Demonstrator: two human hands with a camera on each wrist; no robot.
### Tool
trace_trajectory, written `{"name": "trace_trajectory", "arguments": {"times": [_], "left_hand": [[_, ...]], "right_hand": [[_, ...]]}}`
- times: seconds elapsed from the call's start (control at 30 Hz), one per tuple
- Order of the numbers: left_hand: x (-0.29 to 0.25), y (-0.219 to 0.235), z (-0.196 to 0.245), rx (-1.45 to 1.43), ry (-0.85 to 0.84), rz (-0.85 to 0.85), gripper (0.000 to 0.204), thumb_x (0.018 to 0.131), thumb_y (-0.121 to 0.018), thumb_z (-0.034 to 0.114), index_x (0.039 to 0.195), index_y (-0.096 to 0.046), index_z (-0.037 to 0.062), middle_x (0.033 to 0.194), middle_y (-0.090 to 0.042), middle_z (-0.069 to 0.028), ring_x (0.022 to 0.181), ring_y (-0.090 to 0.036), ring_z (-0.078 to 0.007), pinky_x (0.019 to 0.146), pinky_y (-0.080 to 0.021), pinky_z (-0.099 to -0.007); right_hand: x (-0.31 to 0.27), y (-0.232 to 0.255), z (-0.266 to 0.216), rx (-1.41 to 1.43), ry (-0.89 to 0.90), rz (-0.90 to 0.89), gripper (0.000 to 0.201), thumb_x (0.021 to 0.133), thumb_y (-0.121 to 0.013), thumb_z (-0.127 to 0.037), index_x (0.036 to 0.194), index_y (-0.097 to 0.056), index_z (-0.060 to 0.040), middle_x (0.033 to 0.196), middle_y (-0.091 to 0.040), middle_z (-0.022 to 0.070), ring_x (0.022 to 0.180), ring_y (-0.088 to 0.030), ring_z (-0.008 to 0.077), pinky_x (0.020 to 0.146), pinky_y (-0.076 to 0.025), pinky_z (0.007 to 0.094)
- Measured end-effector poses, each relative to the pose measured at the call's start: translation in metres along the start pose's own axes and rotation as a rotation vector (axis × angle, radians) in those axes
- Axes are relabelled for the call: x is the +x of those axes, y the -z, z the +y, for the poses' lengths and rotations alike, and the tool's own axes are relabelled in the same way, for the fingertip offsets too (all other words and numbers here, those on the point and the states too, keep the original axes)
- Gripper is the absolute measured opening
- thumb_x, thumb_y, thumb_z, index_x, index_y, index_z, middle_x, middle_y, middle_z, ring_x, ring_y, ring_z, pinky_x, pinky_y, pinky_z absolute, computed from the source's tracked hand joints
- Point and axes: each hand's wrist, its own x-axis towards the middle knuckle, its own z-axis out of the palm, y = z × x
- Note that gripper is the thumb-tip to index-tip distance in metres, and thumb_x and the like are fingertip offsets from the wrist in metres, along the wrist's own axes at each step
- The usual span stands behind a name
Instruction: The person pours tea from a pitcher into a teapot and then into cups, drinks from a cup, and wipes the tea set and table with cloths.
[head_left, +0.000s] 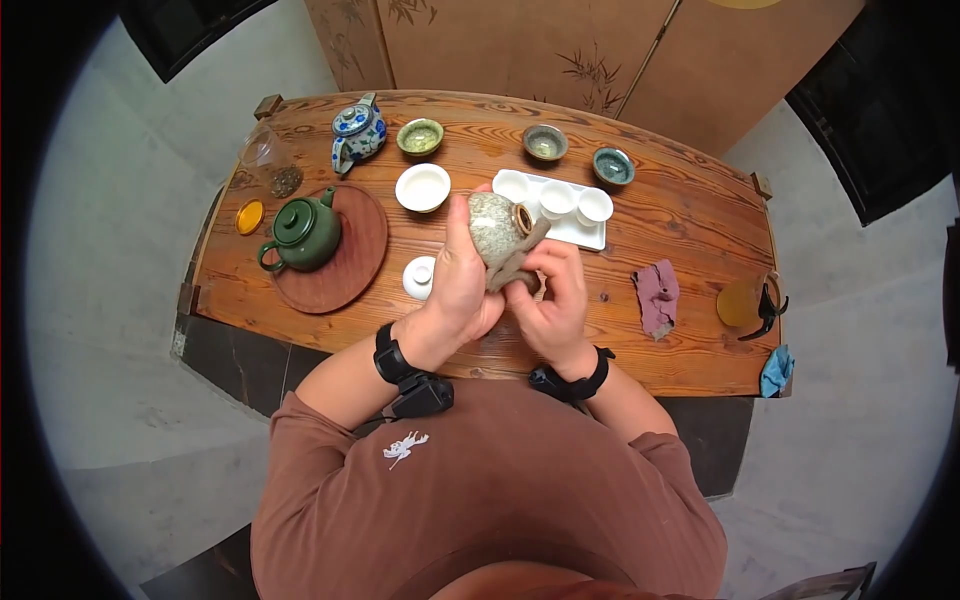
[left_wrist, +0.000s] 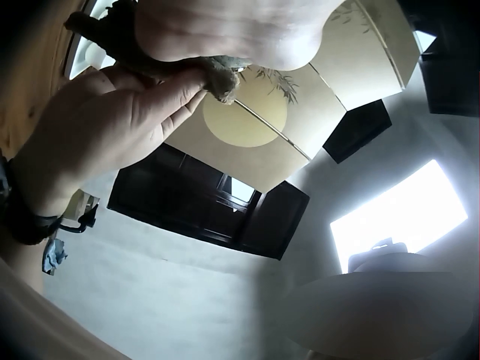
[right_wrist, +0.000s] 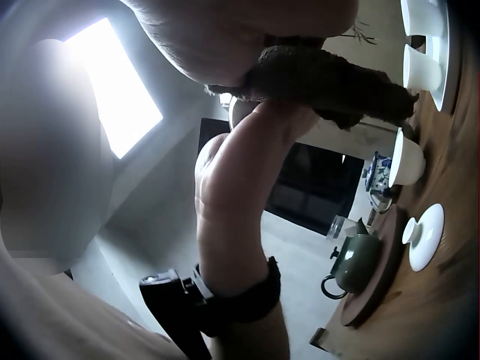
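Note:
In the head view my left hand (head_left: pixel 457 283) grips a speckled grey-green ceramic cup (head_left: pixel 492 226), thumb up along its near side. The cup lies tipped over, its brown-rimmed foot ring turned to the right. My right hand (head_left: pixel 553 303) pinches a grey-brown cloth (head_left: pixel 512 262), which bunches against the cup's lower right side. In the right wrist view the cloth (right_wrist: pixel 330 84) hangs dark between the two hands. Both hands are above the table's near middle, and the cup's mouth is hidden by the left hand.
Beyond the hands a white tray (head_left: pixel 580 236) carries several white cups. A white bowl (head_left: pixel 423 187) and white lid (head_left: pixel 419 278) lie left, near a green teapot (head_left: pixel 306 232) on a round wooden board (head_left: pixel 362 262). At right are a pink cloth (head_left: pixel 656 299) and glass pitcher (head_left: pixel 737 305).

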Motion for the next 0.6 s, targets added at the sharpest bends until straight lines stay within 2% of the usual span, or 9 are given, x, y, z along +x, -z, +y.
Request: {"name": "trace_trajectory", "arguments": {"times": [0.1, 0.13, 0.23, 0.27, 0.43, 0.5, 0.57, 0.6], "left_hand": [[-0.001, 0.004, -0.003, -0.004, 0.081, -0.032, 0.052, 0.114, -0.032, 0.052, 0.148, -0.044, 0.0148, 0.129, -0.063, -0.0081, 0.117, -0.063, -0.0227, 0.102, -0.054, -0.0410], [0.001, 0.008, -0.005, -0.005, 0.102, -0.071, 0.051, 0.114, -0.033, 0.051, 0.148, -0.044, 0.0148, 0.130, -0.062, -0.0081, 0.117, -0.063, -0.0227, 0.102, -0.054, -0.0408], [0.003, 0.020, -0.004, -0.001, 0.239, -0.174, 0.050, 0.114, -0.036, 0.048, 0.148, -0.047, 0.0129, 0.132, -0.061, -0.0090, 0.118, -0.063, -0.0223, 0.103, -0.054, -0.0402], [0.004, 0.023, -0.004, 0.003, 0.297, -0.208, 0.051, 0.114, -0.036, 0.048, 0.148, -0.048, 0.0120, 0.133, -0.061, -0.0093, 0.119, -0.063, -0.0222, 0.104, -0.054, -0.0400], [-0.001, 0.023, -0.010, -0.024, 0.267, -0.189, 0.051, 0.114, -0.035, 0.045, 0.144, -0.052, 0.0066, 0.136, -0.061, -0.0106, 0.122, -0.063, -0.0221, 0.107, -0.052, -0.0401], [-0.002, 0.025, -0.012, 0.020, 0.243, -0.142, 0.049, 0.114, -0.035, 0.044, 0.142, -0.053, 0.0073, 0.136, -0.061, -0.0103, 0.123, -0.063, -0.0223, 0.107, -0.052, -0.0409], [0.001, 0.029, -0.012, 0.035, 0.231, -0.174, 0.049, 0.114, -0.036, 0.044, 0.141, -0.054, 0.0083, 0.135, -0.063, -0.0094, 0.125, -0.063, -0.0226, 0.105, -0.054, -0.0427], [0.000, 0.028, -0.010, 0.026, 0.242, -0.184, 0.049, 0.113, -0.036, 0.045, 0.141, -0.054, 0.0086, 0.135, -0.063, -0.0093, 0.126, -0.063, -0.0227, 0.104, -0.054, -0.0431]], "right_hand": [[0.001, 0.002, -0.003, -0.096, 0.159, -0.058, 0.032, 0.080, -0.081, 0.003, 0.109, -0.070, -0.0044, 0.111, -0.061, 0.0112, 0.094, -0.062, 0.0264, 0.080, -0.054, 0.0362], [0.005, 0.003, -0.003, -0.127, 0.220, -0.042, 0.032, 0.077, -0.083, -0.001, 0.106, -0.072, -0.0068, 0.106, -0.062, 0.0086, 0.089, -0.060, 0.0264, 0.077, -0.050, 0.0377], [0.025, 0.017, -0.013, -0.305, 0.376, -0.127, 0.029, 0.078, -0.082, -0.006, 0.106, -0.073, -0.0057, 0.101, -0.064, 0.0095, 0.091, -0.061, 0.0278, 0.085, -0.046, 0.0382], [0.030, 0.019, -0.017, -0.327, 0.363, -0.140, 0.028, 0.078, -0.082, -0.007, 0.104, -0.074, -0.0060, 0.100, -0.065, 0.0091, 0.092, -0.062, 0.0279, 0.085, -0.045, 0.0388], [0.051, 0.021, -0.027, -0.301, 0.266, -0.143, 0.026, 0.076, -0.082, -0.011, 0.101, -0.074, -0.0088, 0.102, -0.066, 0.0068, 0.089, -0.060, 0.0262, 0.082, -0.041, 0.0386], [0.055, 0.023, -0.026, -0.182, 0.107, -0.141, 0.022, 0.081, -0.080, -0.009, 0.101, -0.072, -0.0041, 0.101, -0.067, 0.0108, 0.089, -0.063, 0.0269, 0.082, -0.047, 0.0381], [0.057, 0.024, -0.020, -0.026, -0.084, -0.126, 0.019, 0.084, -0.078, -0.008, 0.100, -0.071, -0.0013, 0.100, -0.067, 0.0134, 0.088, -0.065, 0.0279, 0.082, -0.051, 0.0373], [0.058, 0.029, -0.012, -0.058, -0.101, -0.157, 0.016, 0.094, -0.073, -0.009, 0.105, -0.069, 0.0023, 0.099, -0.067, 0.0118, 0.087, -0.065, 0.0215, 0.078, -0.053, 0.0327]]}}
